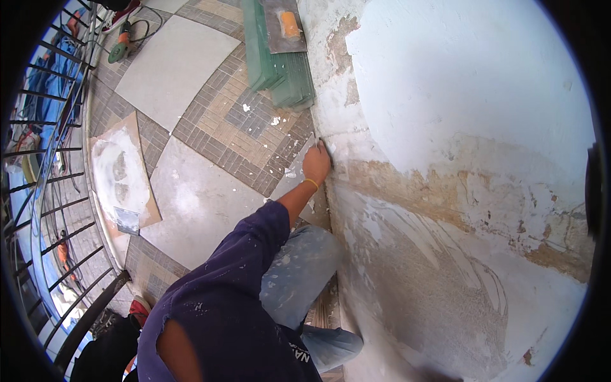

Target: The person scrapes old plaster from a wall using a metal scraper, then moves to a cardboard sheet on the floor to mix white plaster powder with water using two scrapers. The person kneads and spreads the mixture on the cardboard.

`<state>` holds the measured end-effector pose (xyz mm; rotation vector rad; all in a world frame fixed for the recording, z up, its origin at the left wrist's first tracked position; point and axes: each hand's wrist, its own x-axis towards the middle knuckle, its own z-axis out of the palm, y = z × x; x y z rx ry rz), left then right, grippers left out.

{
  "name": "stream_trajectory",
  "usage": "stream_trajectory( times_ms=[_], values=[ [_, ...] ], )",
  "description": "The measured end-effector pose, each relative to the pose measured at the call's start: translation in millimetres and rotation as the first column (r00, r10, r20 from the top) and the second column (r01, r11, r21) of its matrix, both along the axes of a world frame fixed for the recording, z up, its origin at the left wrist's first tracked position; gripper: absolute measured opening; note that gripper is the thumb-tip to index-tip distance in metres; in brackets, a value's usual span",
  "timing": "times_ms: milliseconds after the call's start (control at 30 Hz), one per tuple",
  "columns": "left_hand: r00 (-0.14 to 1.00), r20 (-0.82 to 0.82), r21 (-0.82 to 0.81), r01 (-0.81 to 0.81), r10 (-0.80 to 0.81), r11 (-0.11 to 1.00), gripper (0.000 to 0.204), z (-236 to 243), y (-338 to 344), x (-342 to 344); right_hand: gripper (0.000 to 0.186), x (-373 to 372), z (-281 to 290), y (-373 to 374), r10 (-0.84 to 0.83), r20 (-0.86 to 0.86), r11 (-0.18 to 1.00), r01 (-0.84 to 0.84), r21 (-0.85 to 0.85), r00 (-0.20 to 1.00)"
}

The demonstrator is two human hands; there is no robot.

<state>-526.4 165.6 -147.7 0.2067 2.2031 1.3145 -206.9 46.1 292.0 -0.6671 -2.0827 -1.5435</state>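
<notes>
- Our left hand (317, 164) is down at the foot of the wall (407, 274); how far it is closed, and on what, we cannot tell.
- The wall borders the tiled floor's (181, 181) right edge, its long axis running away from us.
- Glass panes (293, 79), a trowel (290, 25) on top, block that edge ahead.

In the upper right, the wall's white skim coat (458, 76) is matt and smooth; below, the brownish plaster (433, 286) looks rough and grainy. At top centre, stacked glass sheets (294, 81) are smooth beside the trowel's plastic-looking handle (290, 25). Lower centre: cloth sleeve (245, 239), worn denim trousers (302, 261).
</notes>
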Motion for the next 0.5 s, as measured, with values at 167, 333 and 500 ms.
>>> stream_trajectory(
  times_ms=[167,333,500],
  values=[
    [0.999,0.041,0.189,-0.043,0.036,0.981,0.056,6.2,-4.7,2.1,0.031,-5.4,3.4,4.2,0.013,0.025,1.0,-0.013,0.01,1.0],
    [0.999,0.034,0.074,-0.026,0.024,0.997,0.05,-14.1,19.1,-27.9,0.029,-11.0,0.9,7.6,-0.028,0.031,0.999,0.027,0.03,0.999],
    [0.976,0.005,0.432,0.192,-0.216,0.881,0.046,-25.1,-27.0,9.5,0.027,-2.1,-0.8,10.1,-0.093,0.073,0.995,0.089,0.052,0.993]
  ],
)
